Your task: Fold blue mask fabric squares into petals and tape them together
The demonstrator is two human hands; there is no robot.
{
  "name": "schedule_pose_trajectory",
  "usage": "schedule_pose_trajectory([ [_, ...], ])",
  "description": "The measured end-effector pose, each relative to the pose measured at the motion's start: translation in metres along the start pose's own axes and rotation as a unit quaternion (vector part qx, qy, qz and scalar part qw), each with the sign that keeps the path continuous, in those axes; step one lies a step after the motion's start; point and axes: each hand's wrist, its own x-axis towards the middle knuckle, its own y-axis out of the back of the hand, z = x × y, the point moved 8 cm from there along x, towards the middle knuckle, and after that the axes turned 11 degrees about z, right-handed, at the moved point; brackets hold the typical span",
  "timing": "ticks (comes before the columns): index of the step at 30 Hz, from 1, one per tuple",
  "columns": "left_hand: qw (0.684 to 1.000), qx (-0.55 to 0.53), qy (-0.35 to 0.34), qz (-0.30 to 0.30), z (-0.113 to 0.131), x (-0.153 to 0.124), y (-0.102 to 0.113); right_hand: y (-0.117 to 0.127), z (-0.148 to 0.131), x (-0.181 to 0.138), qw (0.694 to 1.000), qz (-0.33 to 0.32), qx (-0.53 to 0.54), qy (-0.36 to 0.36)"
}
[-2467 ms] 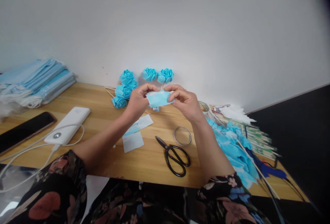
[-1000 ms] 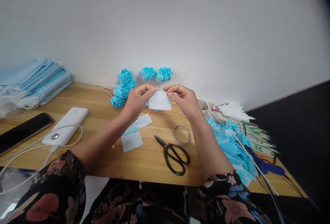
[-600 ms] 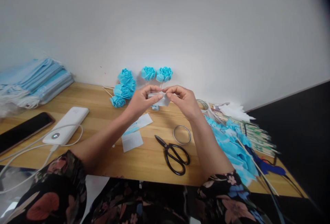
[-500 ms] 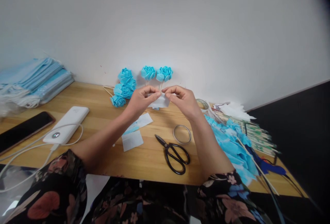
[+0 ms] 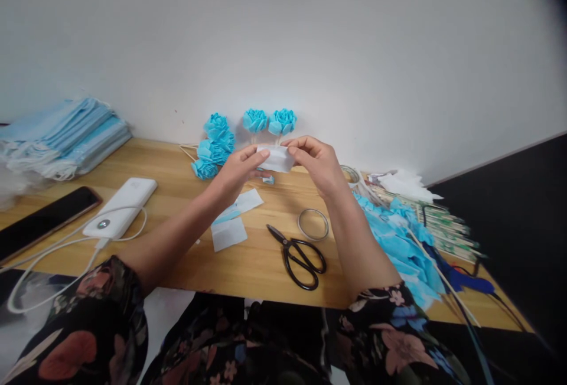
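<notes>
Both of my hands pinch a small white fabric piece point(image 5: 277, 159) above the wooden table point(image 5: 248, 267). My left hand point(image 5: 234, 171) grips its left end with thumb and fingers. My right hand point(image 5: 312, 162) grips its right end the same way. Just behind the hands, several blue fabric flowers point(image 5: 217, 140) on thin sticks lean against the white wall. Two cut white and blue fabric pieces point(image 5: 233, 219) lie on the table below my left wrist.
Black scissors point(image 5: 299, 255) and a clear tape ring point(image 5: 312, 224) lie near the front middle. A stack of blue face masks point(image 5: 66, 137) sits far left, with a white power bank point(image 5: 120, 208), its cable and a dark phone point(image 5: 42, 219). Blue scraps point(image 5: 398, 243) and sticks pile up on the right.
The piece showed its blue side 2.5 s ago and now shows white. It hung flat between my fingers, was folded smaller, and my hands have risen slightly.
</notes>
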Motion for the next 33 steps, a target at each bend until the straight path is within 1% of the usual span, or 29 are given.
schedule_pose_trajectory([
  [2,1.0,-0.004,0.015,-0.013,-0.004,-0.005,-0.001,-0.004,0.0,-0.002,1.0,-0.009,0.007,-0.011],
  [3,1.0,-0.006,0.022,-0.01,-0.005,-0.007,0.001,-0.007,0.001,-0.003,1.0,-0.015,0.004,-0.014],
  [6,0.998,-0.021,0.05,0.013,-0.011,-0.011,0.007,-0.016,0.002,-0.007,0.999,-0.031,-0.008,-0.013],
  [8,0.996,-0.039,0.075,0.028,-0.016,-0.015,0.012,-0.017,0.001,-0.007,0.999,-0.029,-0.015,-0.003],
  [10,0.992,-0.06,0.094,0.05,-0.018,-0.017,0.019,-0.016,-0.004,-0.007,0.999,-0.018,-0.025,0.023],
  [12,0.989,-0.086,0.097,0.072,-0.016,-0.019,0.026,-0.013,-0.011,-0.008,0.997,-0.013,-0.045,0.067],
  [15,0.985,-0.116,0.09,0.09,-0.012,-0.018,0.036,-0.014,-0.02,-0.015,0.987,-0.024,-0.09,0.134],
  [17,0.983,-0.126,0.091,0.099,-0.013,-0.017,0.042,-0.015,-0.019,-0.022,0.98,-0.033,-0.112,0.16],
  [21,0.98,-0.137,0.104,0.098,-0.021,-0.016,0.045,-0.015,-0.007,-0.036,0.97,-0.034,-0.134,0.199],
  [26,0.974,-0.154,0.147,0.081,-0.034,-0.02,0.038,-0.016,0.014,-0.05,0.953,-0.019,-0.17,0.249],
  [28,0.971,-0.159,0.159,0.08,-0.04,-0.022,0.036,-0.017,0.024,-0.054,0.949,-0.018,-0.178,0.259],
  [30,0.968,-0.16,0.169,0.091,-0.047,-0.023,0.039,-0.018,0.032,-0.056,0.946,-0.019,-0.182,0.268],
  [33,0.966,-0.16,0.18,0.095,-0.058,-0.024,0.042,-0.017,0.039,-0.057,0.942,-0.02,-0.187,0.278],
])
